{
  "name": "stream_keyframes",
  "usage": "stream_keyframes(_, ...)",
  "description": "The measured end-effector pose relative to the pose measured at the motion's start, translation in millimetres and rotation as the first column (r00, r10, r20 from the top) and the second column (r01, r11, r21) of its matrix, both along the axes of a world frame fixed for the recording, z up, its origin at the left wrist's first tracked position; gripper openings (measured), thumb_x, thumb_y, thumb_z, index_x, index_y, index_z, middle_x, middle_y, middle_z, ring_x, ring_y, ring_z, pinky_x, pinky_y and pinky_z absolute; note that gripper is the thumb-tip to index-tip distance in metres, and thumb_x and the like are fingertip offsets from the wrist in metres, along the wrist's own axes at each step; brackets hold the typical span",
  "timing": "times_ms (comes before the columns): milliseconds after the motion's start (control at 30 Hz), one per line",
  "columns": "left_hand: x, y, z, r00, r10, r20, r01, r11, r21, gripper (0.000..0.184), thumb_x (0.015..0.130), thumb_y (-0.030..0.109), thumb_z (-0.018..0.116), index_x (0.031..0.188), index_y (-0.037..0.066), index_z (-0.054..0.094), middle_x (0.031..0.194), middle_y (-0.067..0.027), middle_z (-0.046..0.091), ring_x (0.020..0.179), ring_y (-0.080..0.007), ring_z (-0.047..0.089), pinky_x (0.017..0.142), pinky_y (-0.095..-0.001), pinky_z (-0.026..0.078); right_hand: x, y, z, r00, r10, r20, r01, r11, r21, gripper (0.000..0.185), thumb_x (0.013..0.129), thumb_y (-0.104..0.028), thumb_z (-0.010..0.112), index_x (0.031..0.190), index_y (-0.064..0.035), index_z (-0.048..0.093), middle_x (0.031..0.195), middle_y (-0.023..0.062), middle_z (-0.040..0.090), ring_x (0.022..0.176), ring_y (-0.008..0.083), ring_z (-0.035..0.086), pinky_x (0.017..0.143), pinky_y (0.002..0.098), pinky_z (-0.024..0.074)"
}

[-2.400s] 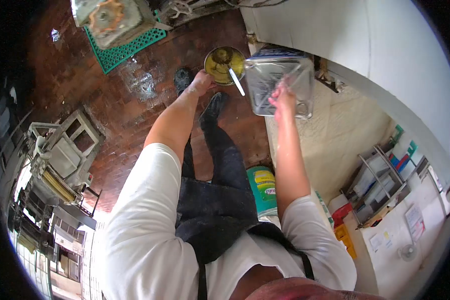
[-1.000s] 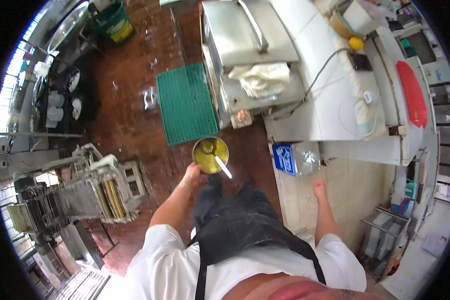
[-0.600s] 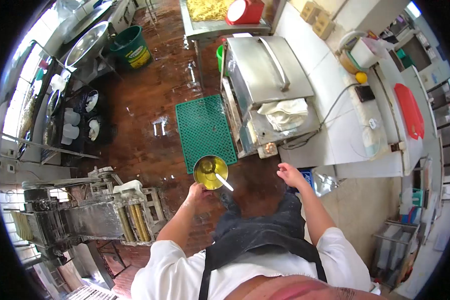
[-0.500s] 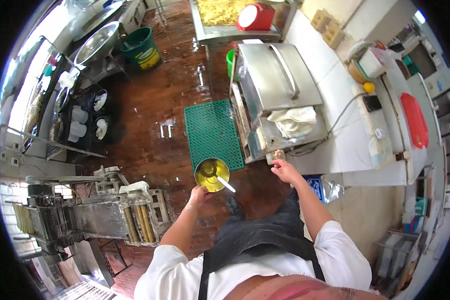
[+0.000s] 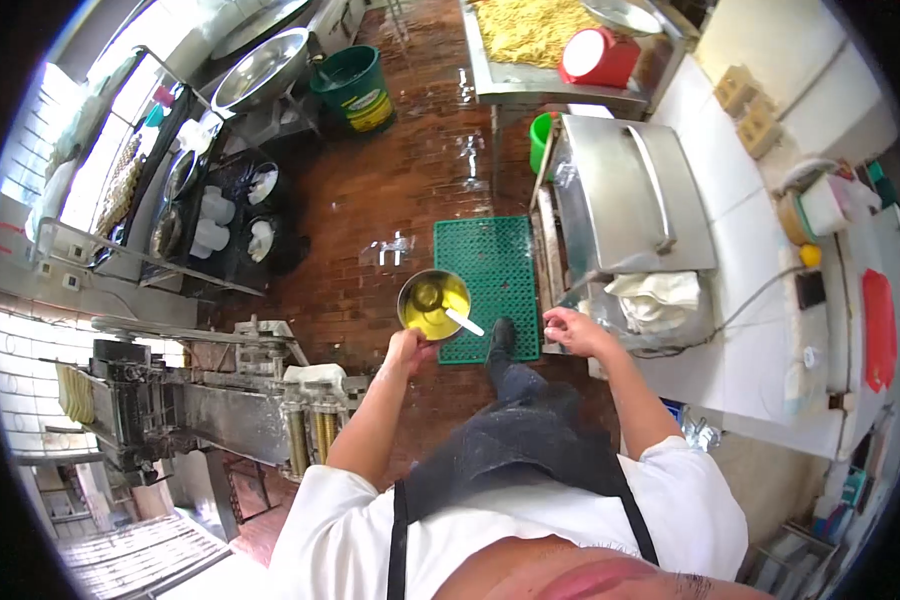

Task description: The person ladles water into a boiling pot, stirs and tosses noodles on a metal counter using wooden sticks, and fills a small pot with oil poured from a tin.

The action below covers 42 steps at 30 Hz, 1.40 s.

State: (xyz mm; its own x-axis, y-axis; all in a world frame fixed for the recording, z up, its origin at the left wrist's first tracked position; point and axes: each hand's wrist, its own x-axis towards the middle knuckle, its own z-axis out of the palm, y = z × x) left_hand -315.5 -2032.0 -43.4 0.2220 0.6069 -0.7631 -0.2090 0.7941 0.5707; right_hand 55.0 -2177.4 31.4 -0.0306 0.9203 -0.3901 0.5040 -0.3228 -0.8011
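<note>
My left hand (image 5: 413, 350) grips the near rim of a round metal bowl (image 5: 407, 291), which hangs over the edge of the green mat. Yellow liquid (image 5: 432, 324) lies inside it. A utensil with a white handle (image 5: 465, 322) leans in the liquid, its handle sticking out over the right rim. Out to the right, my right hand (image 5: 576, 332) has loosely bent fingers with gaps between them, and nothing shows in it. It is near the lower left corner of the steel machine (image 5: 620, 200), which has a white cloth (image 5: 654, 300) on its front.
A perforated green mat (image 5: 485, 270) lies on the wet brick floor, with one shoe on it. To the left stands a roller machine (image 5: 230, 410). Ahead are a green bucket (image 5: 355, 85) and a steel table (image 5: 560, 85) bearing yellow dough strands and a red scale (image 5: 602, 62).
I have stepped forward, one foot now on the green mat. The bowl stays in my left hand. My right hand has come away from a small object at the machine's corner.
</note>
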Motion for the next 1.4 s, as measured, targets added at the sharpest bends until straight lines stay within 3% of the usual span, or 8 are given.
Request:
stream_keyframes(467, 173, 320, 86, 0.98, -0.18, 0.085, 0.159, 0.965, 0.21, 0.025, 0.083, -0.002, 0.051, 0.106, -0.012, 0.055, 0.101, -0.0198, 0.062, 0.092, -0.0334, 0.067, 0.08, -0.0487, 0.06, 80, 245, 53, 1.0, -0.001, -0.017, 0.002, 0.998, 0.067, 0.042, 0.095, -0.03, 0.063, 0.127, -0.004, 0.055, 0.108, 0.0142, 0.067, 0.099, 0.0287, 0.064, 0.089, 0.0387, 0.0511)
stream_keyframes(800, 380, 572, 139, 0.878, -0.476, -0.049, 0.476, 0.856, 0.202, 0.021, 0.089, 0.004, 0.052, 0.106, -0.006, 0.056, 0.093, -0.0133, 0.059, 0.088, -0.0318, 0.065, 0.072, -0.0524, 0.061, 124, 307, 32, 0.935, -0.348, -0.071, 0.347, 0.937, -0.023, 0.037, 0.093, -0.022, 0.067, 0.124, -0.0038, 0.057, 0.101, 0.0112, 0.066, 0.091, 0.0218, 0.064, 0.082, 0.0334, 0.052)
stream_keyframes(833, 429, 644, 64, 0.862, -0.503, 0.055, 0.479, 0.847, 0.232, 0.021, 0.089, 0.006, 0.052, 0.107, -0.002, 0.059, 0.095, -0.0114, 0.063, 0.086, -0.0302, 0.066, 0.067, -0.0508, 0.061, 125, 338, 42, 0.922, -0.381, 0.062, 0.378, 0.924, 0.055, 0.036, 0.093, -0.021, 0.066, 0.124, -0.0043, 0.057, 0.1, 0.0107, 0.065, 0.09, 0.0204, 0.064, 0.081, 0.0327, 0.052)
stream_keyframes(867, 439, 640, 94, 0.835, -0.55, -0.001, 0.531, 0.806, 0.261, 0.02, 0.089, 0.008, 0.053, 0.106, 0.001, 0.062, 0.096, -0.0128, 0.066, 0.086, -0.0299, 0.067, 0.064, -0.0502, 0.061, 120, 339, 50, 0.903, -0.391, 0.181, 0.369, 0.918, 0.142, 0.035, 0.093, -0.02, 0.066, 0.123, -0.0048, 0.058, 0.099, 0.0101, 0.065, 0.089, 0.019, 0.063, 0.081, 0.032, 0.0521)
stream_keyframes(1100, 524, 714, 44, 0.748, -0.639, -0.178, 0.657, 0.75, 0.072, 0.022, 0.08, 0.003, 0.062, 0.1, -0.004, 0.059, 0.092, -0.0195, 0.063, 0.077, -0.0373, 0.067, 0.061, -0.051, 0.062, 119, 399, 17, 0.818, -0.575, -0.023, 0.574, 0.818, -0.033, 0.034, 0.096, -0.015, 0.061, 0.128, -0.0043, 0.054, 0.094, 0.0048, 0.063, 0.086, 0.0113, 0.062, 0.078, 0.0259, 0.0505)
stream_keyframes(1233, 547, 730, -5, 0.675, -0.717, -0.175, 0.733, 0.677, 0.057, 0.019, 0.082, 0.006, 0.06, 0.101, 0.0, 0.059, 0.091, -0.0184, 0.064, 0.078, -0.0363, 0.066, 0.062, -0.0548, 0.061, 124, 443, 35, 0.832, -0.552, 0.052, 0.547, 0.832, 0.095, 0.037, 0.093, -0.02, 0.068, 0.124, -0.0031, 0.057, 0.099, 0.0093, 0.067, 0.09, 0.0197, 0.065, 0.081, 0.0311, 0.0524)
stream_keyframes(1333, 554, 736, -13, 0.709, -0.694, -0.126, 0.7, 0.714, 0.007, 0.016, 0.081, 0.007, 0.06, 0.095, 0.004, 0.067, 0.08, -0.0246, 0.065, 0.074, -0.0391, 0.066, 0.055, -0.0443, 0.057, 152, 488, 47, 0.842, -0.538, 0.041, 0.533, 0.841, 0.098, 0.037, 0.093, -0.021, 0.067, 0.124, -0.0032, 0.057, 0.101, 0.0108, 0.066, 0.091, 0.0211, 0.065, 0.081, 0.0331, 0.0526)
stream_keyframes(1400, 567, 755, -59, 0.597, -0.798, -0.087, 0.798, 0.601, -0.041, 0.025, 0.085, 0.008, 0.06, 0.105, -0.007, 0.059, 0.094, -0.0243, 0.064, 0.075, -0.0394, 0.066, 0.06, -0.0465, 0.06, 157, 516, 47, 0.846, -0.532, -0.039, 0.534, 0.842, 0.072, 0.037, 0.093, -0.021, 0.066, 0.124, -0.0034, 0.056, 0.102, 0.012, 0.065, 0.091, 0.0223, 0.064, 0.081, 0.0346, 0.0527)
